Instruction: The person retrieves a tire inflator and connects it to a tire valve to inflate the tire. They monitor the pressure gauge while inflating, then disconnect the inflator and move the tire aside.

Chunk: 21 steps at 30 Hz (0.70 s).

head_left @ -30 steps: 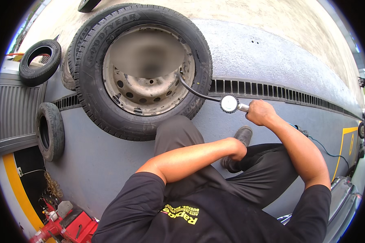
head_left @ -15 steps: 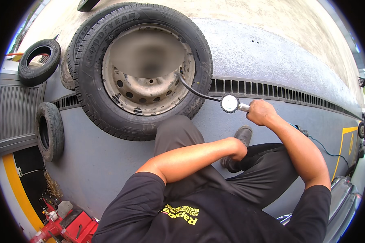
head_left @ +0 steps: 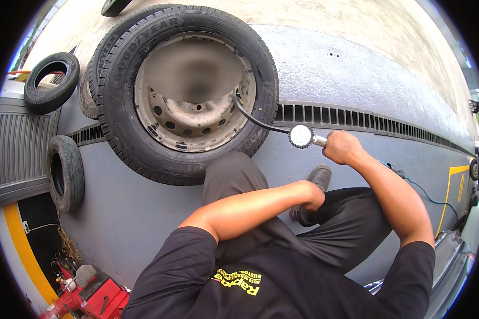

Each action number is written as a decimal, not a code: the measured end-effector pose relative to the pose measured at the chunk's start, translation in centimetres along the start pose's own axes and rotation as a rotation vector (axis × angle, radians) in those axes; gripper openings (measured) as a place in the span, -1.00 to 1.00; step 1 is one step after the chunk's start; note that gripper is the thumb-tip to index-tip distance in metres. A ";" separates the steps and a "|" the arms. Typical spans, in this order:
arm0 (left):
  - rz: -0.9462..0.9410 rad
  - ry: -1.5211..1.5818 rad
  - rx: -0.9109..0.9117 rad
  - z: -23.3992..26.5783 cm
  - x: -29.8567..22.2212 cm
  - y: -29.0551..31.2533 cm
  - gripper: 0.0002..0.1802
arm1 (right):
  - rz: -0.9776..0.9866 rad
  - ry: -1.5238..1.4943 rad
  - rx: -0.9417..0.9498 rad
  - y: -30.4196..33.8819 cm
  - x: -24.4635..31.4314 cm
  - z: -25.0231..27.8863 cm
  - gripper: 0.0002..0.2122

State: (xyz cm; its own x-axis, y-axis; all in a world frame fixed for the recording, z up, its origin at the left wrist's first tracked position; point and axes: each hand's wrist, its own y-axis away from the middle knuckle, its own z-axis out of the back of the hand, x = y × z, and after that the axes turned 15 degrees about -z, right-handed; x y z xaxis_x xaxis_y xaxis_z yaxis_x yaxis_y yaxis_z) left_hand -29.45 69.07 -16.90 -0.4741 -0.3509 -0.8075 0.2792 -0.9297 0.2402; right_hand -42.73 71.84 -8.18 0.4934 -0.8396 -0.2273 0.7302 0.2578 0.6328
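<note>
My right hand [head_left: 341,147] is closed round the metal handle of a tire inflator gauge [head_left: 300,136], which has a round white dial with a black rim. From the gauge a black hose [head_left: 259,123] runs to the valve at the right side of a worn steel wheel rim [head_left: 197,142]. That rim sits inside a large black tire [head_left: 120,95], standing upright before me and tilted. My left forearm lies across my bent knee. Beyond the wrist my left hand [head_left: 315,199] hangs down near my shoe, its fingers hidden. Part of the rim's middle is blurred.
A metal floor grate [head_left: 346,117] crosses behind the wheel. Loose tires [head_left: 64,173] stand at the left, with another tire behind the wheel. Red equipment [head_left: 98,292] is at the lower left. A thin blue-green hose [head_left: 434,192] trails on the right.
</note>
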 end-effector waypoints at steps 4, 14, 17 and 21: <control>0.005 0.009 0.004 0.0 0.0 0.2 -0.76 | -0.004 0.005 0.006 0.1 0.0 0.1 -0.73; 0.001 -0.001 0.033 0.1 0.0 0.1 -0.73 | 0.007 0.010 0.010 0.1 0.0 0.1 -0.73; 0.009 0.002 0.031 0.0 0.0 0.1 -0.73 | 0.000 0.006 0.010 0.0 0.0 0.1 -0.73; 0.001 0.028 0.002 -0.1 0.1 0.1 -0.77 | -0.005 0.001 0.011 -0.1 0.0 0.0 -0.74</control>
State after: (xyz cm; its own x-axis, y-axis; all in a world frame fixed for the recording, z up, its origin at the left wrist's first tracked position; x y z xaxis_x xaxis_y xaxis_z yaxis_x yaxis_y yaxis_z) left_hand -29.40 68.90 -17.01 -0.4499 -0.3489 -0.8221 0.2785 -0.9294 0.2421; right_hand -42.77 71.80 -8.22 0.4907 -0.8401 -0.2312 0.7273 0.2488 0.6396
